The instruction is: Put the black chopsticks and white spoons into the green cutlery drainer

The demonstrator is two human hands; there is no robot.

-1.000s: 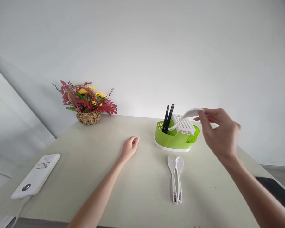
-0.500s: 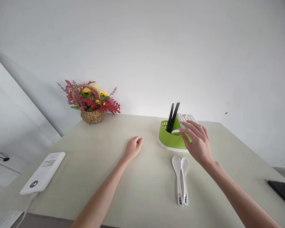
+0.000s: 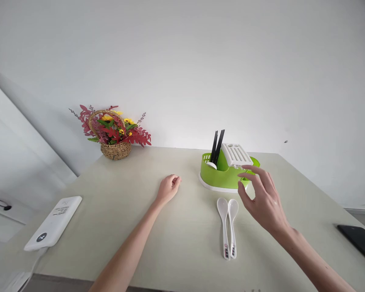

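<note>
My right hand [image 3: 260, 196] hovers in front of the right side of a green cutlery holder [image 3: 220, 177], with its fingers apart and nothing in them. Inside the holder's left compartment, black chopsticks [image 3: 218, 146] stand upright and the bowl of a white spoon [image 3: 211, 166] shows at the rim. Two more white spoons, a left one [image 3: 222, 209] and a right one [image 3: 232, 209], lie side by side on the table, bowls toward the holder. My left hand [image 3: 168, 187] rests on the tabletop, fingers curled in and holding nothing, left of the holder.
A wicker basket of artificial flowers [image 3: 116, 151] stands at the back left near the wall. At the left edge lies a white power bank [image 3: 56, 221] with a cable. A black phone [image 3: 359, 241] is on the right side of the table [image 3: 182, 251].
My right hand has let go of the white spoon, which now sits in the holder's left compartment. It has drawn back to the right and its fingers have spread. My left hand stays put.
</note>
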